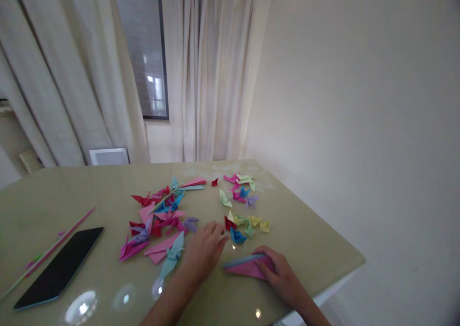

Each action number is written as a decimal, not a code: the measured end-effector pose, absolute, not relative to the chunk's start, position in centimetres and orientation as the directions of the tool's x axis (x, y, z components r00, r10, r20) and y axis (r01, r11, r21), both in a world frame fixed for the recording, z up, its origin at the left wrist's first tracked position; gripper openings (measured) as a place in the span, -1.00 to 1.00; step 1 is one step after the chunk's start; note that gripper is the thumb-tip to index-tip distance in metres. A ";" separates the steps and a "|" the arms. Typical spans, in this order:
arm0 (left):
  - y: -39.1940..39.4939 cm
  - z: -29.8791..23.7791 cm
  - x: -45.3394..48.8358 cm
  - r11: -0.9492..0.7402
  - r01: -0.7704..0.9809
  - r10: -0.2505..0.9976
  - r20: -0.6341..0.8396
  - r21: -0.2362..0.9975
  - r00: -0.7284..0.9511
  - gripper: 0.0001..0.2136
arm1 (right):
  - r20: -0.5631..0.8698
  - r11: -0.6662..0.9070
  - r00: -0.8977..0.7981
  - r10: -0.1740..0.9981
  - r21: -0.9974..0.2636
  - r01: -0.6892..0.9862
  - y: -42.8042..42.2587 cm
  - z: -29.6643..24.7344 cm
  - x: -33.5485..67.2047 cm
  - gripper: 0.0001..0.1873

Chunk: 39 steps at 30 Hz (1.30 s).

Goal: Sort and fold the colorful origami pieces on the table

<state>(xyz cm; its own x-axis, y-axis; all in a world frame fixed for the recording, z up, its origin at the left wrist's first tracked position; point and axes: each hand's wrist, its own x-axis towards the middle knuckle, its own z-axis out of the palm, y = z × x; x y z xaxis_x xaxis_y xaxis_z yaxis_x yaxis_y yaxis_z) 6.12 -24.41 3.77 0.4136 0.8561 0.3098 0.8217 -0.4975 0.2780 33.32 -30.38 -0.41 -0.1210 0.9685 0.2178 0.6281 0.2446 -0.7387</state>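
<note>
Table (312,237): one, pale, glossy. Handling: best done with a light hold, the layers kept aligned so no crease shifts. Left hand (206,249): blurred, fingers curled; whether its grip holds anything, cannot tell. Right hand (283,271): grip closed, thumb and fingers pinching the right end of the folded paper (242,268). Folded paper: one, pink and blue, nearer than the small blue piece (237,236).

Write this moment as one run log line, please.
left hand: near blue folded paper, grip unclear | right hand: holding pink folded paper | table: origami pieces, black slab
</note>
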 end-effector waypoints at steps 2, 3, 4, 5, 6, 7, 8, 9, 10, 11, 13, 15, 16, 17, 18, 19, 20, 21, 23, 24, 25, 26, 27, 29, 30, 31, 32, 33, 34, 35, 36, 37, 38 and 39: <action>-23.1 4.6 3.5 -0.328 0.922 0.890 0.394 0.207 0.228 -0.82 | 0.253 0.281 -0.142 0.957 -0.689 0.668 -30.4 -0.4 32.8 -0.73; -22.6 4.7 2.3 -0.267 0.948 0.884 0.436 0.176 0.169 -0.79 | 0.279 0.302 -0.149 0.949 -0.653 0.695 -30.4 -0.3 32.4 -0.75; -22.1 4.6 1.3 -0.226 0.962 0.878 0.460 0.152 0.134 -0.71 | 0.306 0.318 -0.154 0.940 -0.611 0.725 -30.5 -0.2 32.1 -0.76; -21.6 4.3 0.4 -0.204 0.970 0.879 0.461 0.134 0.121 -0.64 | 0.332 0.329 -0.156 0.930 -0.566 0.756 -30.5 -0.1 31.7 -0.76; -21.3 3.8 -0.2 -0.199 0.972 0.891 0.435 0.125 0.127 -0.61 | 0.360 0.336 -0.155 0.920 -0.521 0.785 -30.6 0.0 31.4 -0.76; -21.0 3.4 -0.6 -0.205 0.970 0.911 0.388 0.127 0.142 -0.65 | 0.385 0.342 -0.155 0.910 -0.483 0.806 -30.6 0.0 31.3 -0.75; -20.8 3.0 -0.9 -0.216 0.966 0.929 0.334 0.140 0.159 -0.71 | 0.409 0.350 -0.158 0.899 -0.454 0.819 -30.7 -0.1 31.2 -0.73; -20.6 2.7 -1.0 -0.228 0.959 0.941 0.290 0.165 0.174 -0.76 | 0.431 0.361 -0.161 0.888 -0.434 0.826 -30.7 -0.2 31.2 -0.71; -20.4 2.6 -1.1 -0.242 0.949 0.945 0.270 0.200 0.184 -0.79 | 0.453 0.371 -0.161 0.877 -0.425 0.826 -30.8 -0.3 31.3 -0.69; -20.2 2.6 -1.1 -0.255 0.936 0.941 0.284 0.244 0.183 -0.79 | 0.475 0.381 -0.156 0.866 -0.425 0.821 -30.9 -0.4 31.4 -0.68; -20.1 3.1 -0.9 -0.290 0.885 0.912 0.386 0.363 0.140 -0.77 | 0.530 0.407 -0.132 0.838 -0.446 0.797 -31.2 -0.5 31.7 -0.66; -20.2 4.1 -0.2 -0.339 0.776 0.881 0.468 0.532 0.063 -0.74 | 0.589 0.456 -0.106 0.801 -0.487 0.745 -31.5 -0.3 31.7 -0.66; -20.6 4.7 0.3 -0.363 0.686 0.883 0.468 0.630 0.038 -0.71 | 0.613 0.484 -0.092 0.785 -0.514 0.708 -31.6 0.0 31.7 -0.67; -21.0 5.2 0.9 -0.380 0.576 0.897 0.440 0.724 0.039 -0.67 | 0.632 0.512 -0.077 0.772 -0.544 0.665 -31.7 0.5 31.4 -0.67; -21.7 5.7 1.7 -0.382 0.456 0.915 0.398 0.804 0.065 -0.63 | 0.642 0.534 -0.059 0.764 -0.579 0.616 -31.7 1.1 31.1 -0.68; -22.5 6.2 2.6 -0.370 0.343 0.928 0.356 0.864 0.105 -0.60 | 0.643 0.549 -0.042 0.765 -0.617 0.564 -31.6 1.8 30.7 -0.67; -23.3 6.5 3.5 -0.351 0.249 0.935 0.323 0.903 0.148 -0.58 | 0.633 0.555 -0.027 0.773 -0.655 0.513 -31.4 2.6 30.1 -0.65; -24.3 6.8 4.4 -0.334 0.180 0.935 0.301 0.925 0.185 -0.57 | 0.619 0.556 -0.018 0.785 -0.692 0.460 -31.1 3.4 29.4 -0.61; -26.1 7.0 5.9 -0.316 0.102 0.933 0.289 0.943 0.216 -0.60 | 0.577 0.544 -0.016 0.816 -0.759 0.357 -30.4 4.8 27.9 -0.57; -26.8 7.0 6.4 -0.317 0.081 0.930 0.293 0.945 0.221 -0.61 | 0.557 0.537 -0.027 0.830 -0.784 0.312 -30.0 5.4 27.1 -0.61; -27.4 6.8 6.7 -0.320 0.068 0.928 0.298 0.945 0.223 -0.63 | 0.542 0.531 -0.042 0.839 -0.801 0.275 -29.7 5.7 26.3 -0.69; -27.9 6.6 6.7 -0.327 0.066 0.926 0.306 0.943 0.219 -0.65 | 0.532 0.529 -0.062 0.845 -0.812 0.247 -29.4 6.0 25.5 -0.77; -28.2 6.4 6.5 -0.335 0.082 0.926 0.312 0.939 0.212 -0.66 | 0.523 0.527 -0.084 0.848 -0.818 0.228 -29.2 6.0 24.9 -0.83; -28.5 5.6 5.2 -0.349 0.193 0.933 0.321 0.917 0.160 -0.65 | 0.513 0.526 -0.118 0.850 -0.821 0.223 -28.6 5.9 24.2 -0.86; -28.6 5.1 4.1 -0.353 0.289 0.936 0.336 0.890 0.106 -0.63 | 0.514 0.528 -0.119 0.849 -0.816 0.235 -28.1 5.8 24.2 -0.87; -28.6 4.5 2.8 -0.352 0.404 0.929 0.369 0.845 0.036 -0.61 | 0.521 0.529 -0.105 0.847 -0.809 0.256 -27.3 5.7 24.6 -0.86; -28.6 3.8 1.4 -0.337 0.528 0.907 0.419 0.780 -0.039 -0.60 | 0.531 0.526 -0.068 0.845 -0.801 0.286 -26.3 5.7 25.2 -0.84; -28.7 3.0 -0.1 -0.307 0.647 0.871 0.480 0.698 -0.104 -0.59 | 0.541 0.513 -0.012 0.841 -0.790 0.334 -25.0 5.8 26.2 -0.81; -28.7 2.1 -1.6 -0.264 0.749 0.827 0.543 0.608 -0.148 -0.60 | 0.543 0.478 0.076 0.836 -0.789 0.385 -23.5 6.0 27.4 -0.77; -28.8 1.2 -2.9 -0.210 0.827 0.795 0.583 0.521 -0.165 -0.59 | 0.537 0.414 0.185 0.823 -0.790 0.451 -21.7 6.2 28.9 -0.74; -28.9 0.3 -4.0 -0.159 0.878 0.777 0.605 0.452 -0.171 -0.59 | 0.521 0.316 0.288 0.804 -0.783 0.536 -19.8 6.5 30.4 -0.74; -28.9 -0.6 -5.0 -0.119 0.906 0.777 0.606 0.406 -0.170 -0.59 | 0.496 0.197 0.365 0.788 -0.765 0.614 -18.0 6.6 31.9 -0.76; -28.9 -1.4 -5.7 -0.100 0.918 0.790 0.591 0.384 -0.161 -0.59 | 0.474 0.126 0.423 0.772 -0.767 0.630 -16.3 6.6 33.3 -0.78; -28.8 -2.1 -6.2 -0.097 0.918 0.808 0.569 0.384 -0.153 -0.61 | 0.457 0.084 0.452 0.766 -0.768 0.635 -14.8 6.5 34.6 -0.80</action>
